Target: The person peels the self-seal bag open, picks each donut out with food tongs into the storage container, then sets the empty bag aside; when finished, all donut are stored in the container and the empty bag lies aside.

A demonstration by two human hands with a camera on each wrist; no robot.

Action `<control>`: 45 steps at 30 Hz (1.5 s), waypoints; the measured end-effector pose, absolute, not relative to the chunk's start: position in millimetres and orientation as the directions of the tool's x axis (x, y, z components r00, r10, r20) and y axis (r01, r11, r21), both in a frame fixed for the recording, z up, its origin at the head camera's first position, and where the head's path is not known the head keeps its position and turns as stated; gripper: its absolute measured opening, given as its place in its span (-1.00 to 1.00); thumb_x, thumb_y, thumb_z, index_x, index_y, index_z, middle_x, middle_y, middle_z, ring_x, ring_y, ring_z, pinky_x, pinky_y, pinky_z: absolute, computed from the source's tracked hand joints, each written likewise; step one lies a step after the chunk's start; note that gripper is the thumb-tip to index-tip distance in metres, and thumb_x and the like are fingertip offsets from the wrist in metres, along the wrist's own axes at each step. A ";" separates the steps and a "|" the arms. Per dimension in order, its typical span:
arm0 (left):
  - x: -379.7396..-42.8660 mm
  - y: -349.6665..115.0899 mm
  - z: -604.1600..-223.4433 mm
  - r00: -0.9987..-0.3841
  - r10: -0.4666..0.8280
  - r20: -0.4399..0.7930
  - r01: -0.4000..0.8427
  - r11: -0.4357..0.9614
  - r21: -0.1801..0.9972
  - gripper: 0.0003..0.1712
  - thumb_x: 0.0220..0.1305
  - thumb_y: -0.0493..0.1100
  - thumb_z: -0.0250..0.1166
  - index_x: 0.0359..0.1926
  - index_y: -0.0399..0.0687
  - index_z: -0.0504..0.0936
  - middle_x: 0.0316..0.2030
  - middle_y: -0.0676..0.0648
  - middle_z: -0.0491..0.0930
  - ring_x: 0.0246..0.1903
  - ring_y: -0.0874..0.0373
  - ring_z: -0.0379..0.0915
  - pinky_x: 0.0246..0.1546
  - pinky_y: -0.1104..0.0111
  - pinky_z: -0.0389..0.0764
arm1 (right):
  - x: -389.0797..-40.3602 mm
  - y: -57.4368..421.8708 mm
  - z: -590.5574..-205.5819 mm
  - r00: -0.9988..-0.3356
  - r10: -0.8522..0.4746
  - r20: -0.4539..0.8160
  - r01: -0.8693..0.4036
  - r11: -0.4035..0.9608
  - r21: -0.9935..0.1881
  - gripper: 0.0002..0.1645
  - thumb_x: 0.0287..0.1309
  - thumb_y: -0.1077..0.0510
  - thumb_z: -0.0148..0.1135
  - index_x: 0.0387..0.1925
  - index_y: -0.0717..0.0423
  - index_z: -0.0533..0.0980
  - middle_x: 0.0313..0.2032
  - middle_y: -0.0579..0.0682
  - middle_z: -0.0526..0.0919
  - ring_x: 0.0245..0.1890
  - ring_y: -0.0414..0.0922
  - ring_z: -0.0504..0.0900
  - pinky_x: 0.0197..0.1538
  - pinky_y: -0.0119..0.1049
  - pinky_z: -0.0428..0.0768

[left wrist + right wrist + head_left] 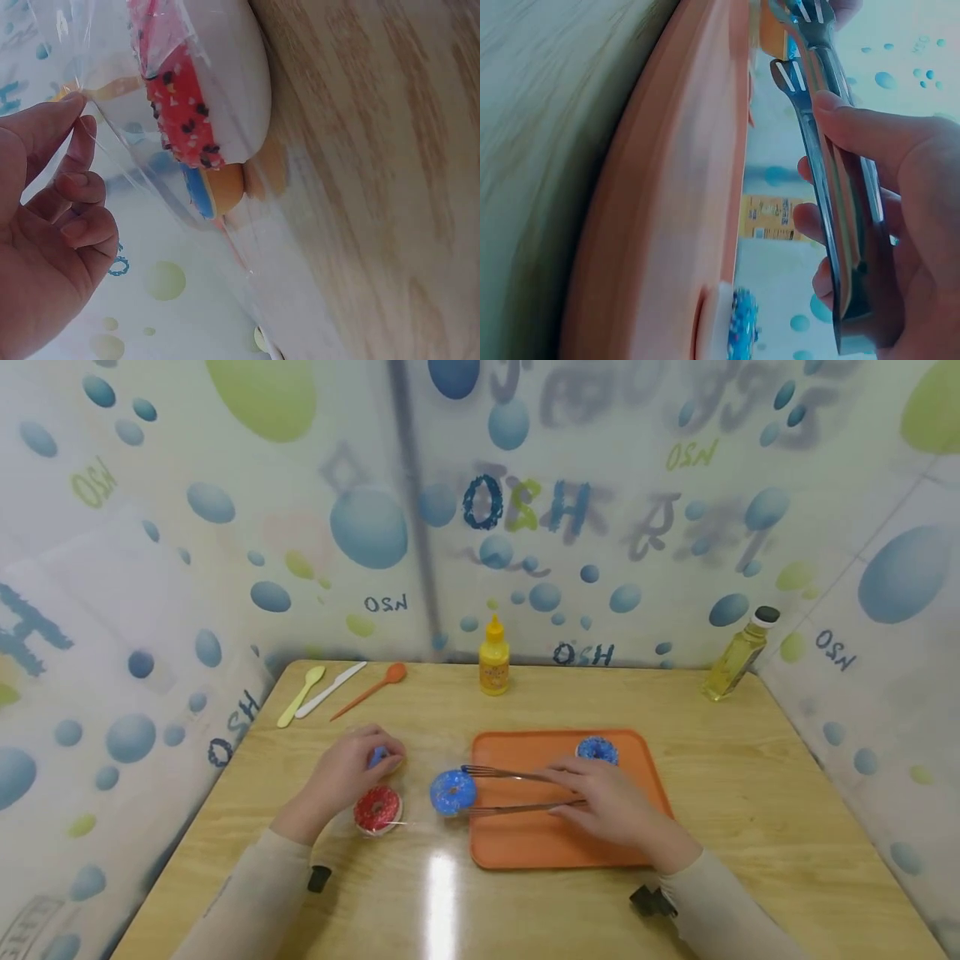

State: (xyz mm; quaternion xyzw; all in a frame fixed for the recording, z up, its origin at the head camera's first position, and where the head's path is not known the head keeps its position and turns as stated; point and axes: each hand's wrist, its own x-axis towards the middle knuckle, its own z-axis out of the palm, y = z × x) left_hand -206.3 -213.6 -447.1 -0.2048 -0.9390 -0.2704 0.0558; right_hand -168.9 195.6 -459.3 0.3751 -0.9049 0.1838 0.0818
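Note:
My left hand (347, 777) pinches the edge of a clear plastic bag (124, 142) between thumb and forefinger. Inside or behind the film lies a red sprinkled donut (377, 810) with a white base. Beyond it, a blue-topped donut (206, 191) shows in the left wrist view; in the head view my fingers partly hide a blue piece. In my right hand (611, 802) are metal tongs (855, 202), reaching left over the tray. The tong tips sit at both sides of a light blue donut (453, 792), just off the tray's left edge.
An orange tray (525, 852) holds a dark blue sprinkled donut (597, 750). At the back stand a yellow squeeze bottle (494, 662) and an oil bottle (738, 656). A yellow spoon (302, 695), a white knife (330, 690) and an orange spoon (369, 692) lie back left.

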 end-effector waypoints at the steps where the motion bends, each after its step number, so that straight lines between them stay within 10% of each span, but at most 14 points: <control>1: -205.7 -214.0 -447.6 -0.909 0.356 0.216 0.416 0.770 0.484 -0.93 0.34 -0.17 0.43 -0.17 0.01 0.79 -0.21 0.04 0.66 -0.21 -0.02 0.57 -0.21 0.20 0.56 | -167.6 198.1 -459.1 -0.704 -0.647 0.293 -0.710 0.652 -0.266 -0.36 0.19 -0.08 0.52 0.30 -0.20 0.58 0.10 -0.17 0.68 -0.03 -0.18 0.69 -0.04 -0.14 0.69; 45: -204.4 -211.4 -448.6 -0.901 0.368 0.229 0.434 0.759 0.487 -0.94 0.35 -0.14 0.43 -0.20 0.02 0.78 -0.20 0.08 0.68 -0.20 0.01 0.61 -0.17 0.18 0.59 | -162.8 269.3 -464.5 -0.901 -0.393 0.181 -0.431 0.854 -0.292 -0.35 0.19 -0.06 0.52 0.30 -0.07 0.59 0.07 -0.04 0.68 -0.42 -0.32 0.42 -0.36 -0.34 0.44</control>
